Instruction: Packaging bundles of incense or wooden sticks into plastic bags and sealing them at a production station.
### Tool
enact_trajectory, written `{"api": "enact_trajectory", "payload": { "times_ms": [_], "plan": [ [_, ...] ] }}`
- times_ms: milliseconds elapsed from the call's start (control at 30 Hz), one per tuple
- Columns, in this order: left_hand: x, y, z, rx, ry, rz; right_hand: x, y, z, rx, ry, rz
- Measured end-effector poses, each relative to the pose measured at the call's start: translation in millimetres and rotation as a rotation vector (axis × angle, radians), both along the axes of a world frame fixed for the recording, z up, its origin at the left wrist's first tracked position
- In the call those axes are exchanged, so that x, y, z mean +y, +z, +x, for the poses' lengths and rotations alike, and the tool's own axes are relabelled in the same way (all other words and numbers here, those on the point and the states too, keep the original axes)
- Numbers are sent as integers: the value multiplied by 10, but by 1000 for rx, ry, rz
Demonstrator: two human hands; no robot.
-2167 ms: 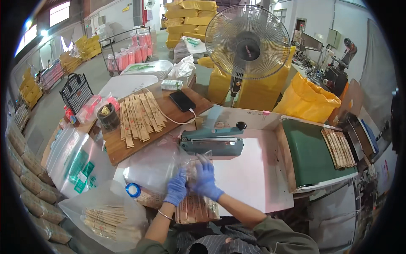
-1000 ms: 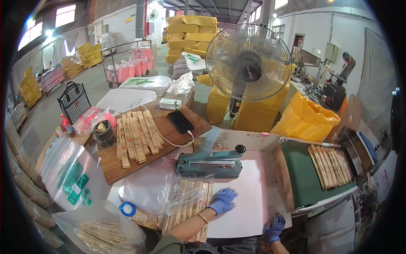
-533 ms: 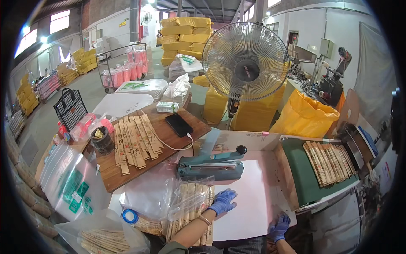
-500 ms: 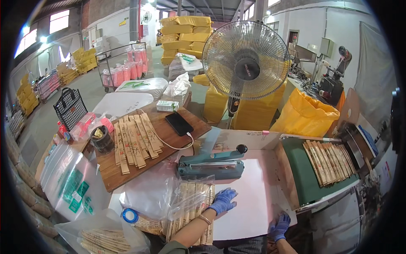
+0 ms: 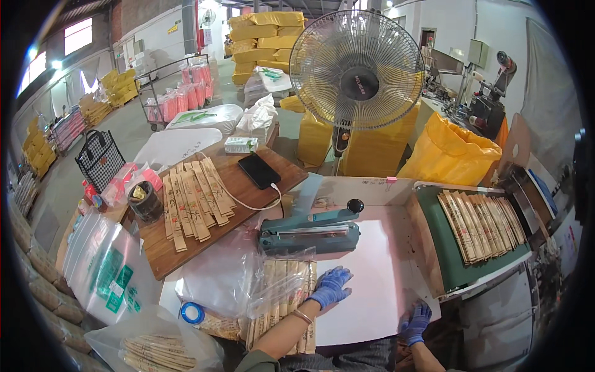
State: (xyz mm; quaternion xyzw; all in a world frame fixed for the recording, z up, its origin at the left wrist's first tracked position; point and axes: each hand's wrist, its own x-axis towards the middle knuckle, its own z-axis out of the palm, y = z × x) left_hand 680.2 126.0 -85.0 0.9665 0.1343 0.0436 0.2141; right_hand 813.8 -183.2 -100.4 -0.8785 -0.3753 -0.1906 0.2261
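Observation:
My left hand (image 5: 331, 287), in a blue knitted glove, rests on the white work surface (image 5: 372, 270) with fingers spread and nothing held. Under and beside its forearm lie flat, printed paper-wrapped sticks (image 5: 277, 285), partly covered by a clear plastic bag (image 5: 288, 265). My right hand (image 5: 416, 322), gloved alike, lies at the surface's near right edge, fingers stretched out and empty. Just beyond the left hand stands a teal hand-lever bag sealer (image 5: 310, 232). On the right, a row of wrapped sticks (image 5: 480, 226) lies on a green belt (image 5: 437, 229).
A wooden board (image 5: 162, 260) at the left carries wrapped sticks (image 5: 197, 198), a phone (image 5: 259, 170) and a cable. Nearby are a blue tape roll (image 5: 193, 312) and a bag of sticks (image 5: 158, 353). A fan (image 5: 359, 80) stands behind, beside a yellow sack (image 5: 449, 152).
The whole scene sits slightly differently in the picture as the head view tilts. Both hands stay in nearly the same places, the right one's fingers a little more stretched.

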Motion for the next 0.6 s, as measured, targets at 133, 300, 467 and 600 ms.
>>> {"api": "enact_trajectory", "payload": {
  "times_ms": [133,300,467,600],
  "plan": [
    [-28,-13,27,7,-7,17,-30,-35,20,7,-14,6],
    [-48,-5,12,26,-24,23,-55,-66,24,1,-23,21],
    [-48,-63,9,7,-17,15,-65,-110,41,-41,-22,12],
    [-38,-30,4,-16,-13,-8,-27,-45,-10,-8,-27,39]
  ]
}}
